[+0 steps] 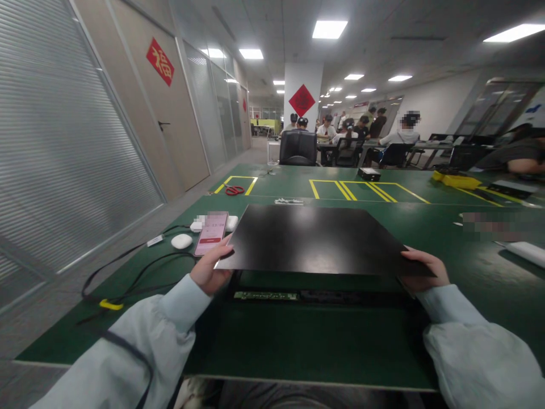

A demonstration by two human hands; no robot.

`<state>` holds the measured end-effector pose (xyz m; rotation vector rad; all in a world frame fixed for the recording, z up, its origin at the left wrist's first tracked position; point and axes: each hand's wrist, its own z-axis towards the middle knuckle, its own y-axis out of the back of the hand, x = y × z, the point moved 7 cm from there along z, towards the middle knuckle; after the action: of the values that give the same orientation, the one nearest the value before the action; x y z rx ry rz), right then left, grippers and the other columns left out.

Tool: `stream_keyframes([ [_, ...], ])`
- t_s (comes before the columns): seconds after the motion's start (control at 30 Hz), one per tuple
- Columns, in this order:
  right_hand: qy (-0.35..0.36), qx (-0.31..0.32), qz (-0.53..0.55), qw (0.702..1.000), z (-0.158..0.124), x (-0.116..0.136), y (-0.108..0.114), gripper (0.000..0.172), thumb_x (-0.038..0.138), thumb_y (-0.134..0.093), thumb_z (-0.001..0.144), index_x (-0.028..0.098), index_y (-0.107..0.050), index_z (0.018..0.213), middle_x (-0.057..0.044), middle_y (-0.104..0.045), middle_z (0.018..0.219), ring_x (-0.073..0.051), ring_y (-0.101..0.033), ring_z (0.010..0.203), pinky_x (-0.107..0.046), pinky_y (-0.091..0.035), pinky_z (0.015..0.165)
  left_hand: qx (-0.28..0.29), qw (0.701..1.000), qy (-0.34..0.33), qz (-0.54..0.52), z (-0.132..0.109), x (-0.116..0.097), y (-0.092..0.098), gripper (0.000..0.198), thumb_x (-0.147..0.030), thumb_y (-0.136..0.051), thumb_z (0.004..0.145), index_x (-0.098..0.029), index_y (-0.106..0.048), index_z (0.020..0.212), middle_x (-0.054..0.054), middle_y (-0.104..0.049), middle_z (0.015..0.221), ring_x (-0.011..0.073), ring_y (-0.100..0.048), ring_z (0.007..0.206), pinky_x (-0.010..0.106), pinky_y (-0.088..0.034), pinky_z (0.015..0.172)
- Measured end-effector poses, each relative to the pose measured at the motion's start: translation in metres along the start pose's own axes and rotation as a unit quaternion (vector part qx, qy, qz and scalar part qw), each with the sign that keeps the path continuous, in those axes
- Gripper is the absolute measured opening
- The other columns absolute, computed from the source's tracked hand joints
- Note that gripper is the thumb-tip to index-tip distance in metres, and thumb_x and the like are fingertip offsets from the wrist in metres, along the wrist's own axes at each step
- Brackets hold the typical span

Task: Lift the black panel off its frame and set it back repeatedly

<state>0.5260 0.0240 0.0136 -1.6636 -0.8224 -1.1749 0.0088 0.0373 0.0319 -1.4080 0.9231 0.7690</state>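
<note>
Both hands hold a large thin display panel (315, 241), its glossy black face up and tilted above the green table (315, 346). My left hand (212, 267) grips its left edge, thumb on top. On the right edge, my right hand (426, 267) has its thumb over the face; the fingers beneath are partly hidden. Below the panel's near edge, a green circuit board strip (266, 295) and a dark bar (327, 297) show in shadow. Whether they are joined to the panel, I cannot tell. A phone (212, 233) lies beside my left hand.
Left of the panel are a white rounded case (181, 241) and a black strap (140, 278). Red-handled scissors (234, 191) lie beyond, near yellow tape outlines (332, 182). A small black box (368, 174) and yellow bin (457, 179) stand farther off. Several people sit at the back.
</note>
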Motion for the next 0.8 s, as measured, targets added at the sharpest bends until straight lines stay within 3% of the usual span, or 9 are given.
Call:
stream_keyframes([
  [0.1, -0.095, 0.037, -0.025, 0.994, 0.002, -0.014, -0.004, 0.038, 0.019, -0.081, 0.056, 0.026, -0.079, 0.094, -0.008, -0.087, 0.095, -0.037, -0.087, 0.097, -0.049, -0.073, 0.084, -0.031, 0.999, -0.025, -0.005, -0.001, -0.007, 0.002, 0.077, -0.018, -0.083, 0.079, -0.021, -0.075, 0.156, 0.007, -0.091, 0.111, 0.0291, -0.088, 0.098, 0.030, -0.070, 0.076],
  [0.2, -0.119, 0.039, -0.042, 0.991, 0.005, -0.015, -0.004, 0.032, 0.016, -0.079, 0.064, 0.025, -0.081, 0.094, -0.006, -0.086, 0.089, -0.028, -0.084, 0.083, -0.037, -0.070, 0.072, -0.013, 0.999, -0.046, 0.000, -0.004, -0.013, -0.003, 0.085, -0.021, -0.085, 0.076, -0.020, -0.071, 0.161, 0.009, -0.091, 0.117, 0.0361, -0.087, 0.111, 0.041, -0.071, 0.095],
  [0.33, -0.104, -0.010, -0.059, 0.993, 0.004, -0.007, -0.002, 0.030, 0.011, -0.073, 0.069, 0.020, -0.083, 0.096, -0.008, -0.084, 0.083, -0.019, -0.077, 0.067, -0.025, -0.062, 0.061, 0.019, 0.998, -0.060, 0.017, -0.007, -0.015, -0.009, 0.090, -0.027, -0.089, 0.075, -0.023, -0.070, 0.163, 0.010, -0.091, 0.126, 0.0409, -0.083, 0.124, 0.049, -0.067, 0.109],
  [0.6, -0.062, -0.048, -0.117, 0.990, 0.014, 0.000, 0.018, 0.035, 0.015, -0.075, 0.077, 0.020, -0.078, 0.111, -0.014, -0.087, 0.089, -0.025, -0.083, 0.074, -0.029, -0.062, 0.061, 0.003, 0.998, -0.042, 0.043, -0.001, -0.005, 0.005, 0.091, -0.028, -0.092, 0.078, -0.025, -0.068, 0.165, 0.009, -0.091, 0.126, 0.0348, -0.087, 0.111, 0.041, -0.071, 0.095],
  [0.7, -0.040, -0.064, -0.146, 0.986, 0.014, 0.002, 0.021, 0.032, 0.015, -0.075, 0.076, 0.020, -0.079, 0.107, -0.014, -0.086, 0.084, -0.022, -0.078, 0.066, -0.023, -0.052, 0.051, 0.018, 0.998, -0.031, 0.045, 0.001, 0.000, 0.007, 0.091, -0.029, -0.093, 0.079, -0.024, -0.068, 0.166, 0.010, -0.090, 0.130, 0.0368, -0.086, 0.115, 0.043, -0.071, 0.099],
  [0.8, -0.014, -0.094, -0.156, 0.983, 0.010, 0.007, 0.020, 0.025, 0.015, -0.074, 0.076, 0.018, -0.080, 0.100, -0.015, -0.083, 0.076, -0.015, -0.062, 0.050, -0.018, -0.038, 0.043, 0.035, 0.998, -0.026, 0.047, 0.000, 0.003, 0.004, 0.090, -0.031, -0.093, 0.079, -0.023, -0.068, 0.165, 0.012, -0.090, 0.131, 0.0397, -0.085, 0.121, 0.046, -0.070, 0.104],
])
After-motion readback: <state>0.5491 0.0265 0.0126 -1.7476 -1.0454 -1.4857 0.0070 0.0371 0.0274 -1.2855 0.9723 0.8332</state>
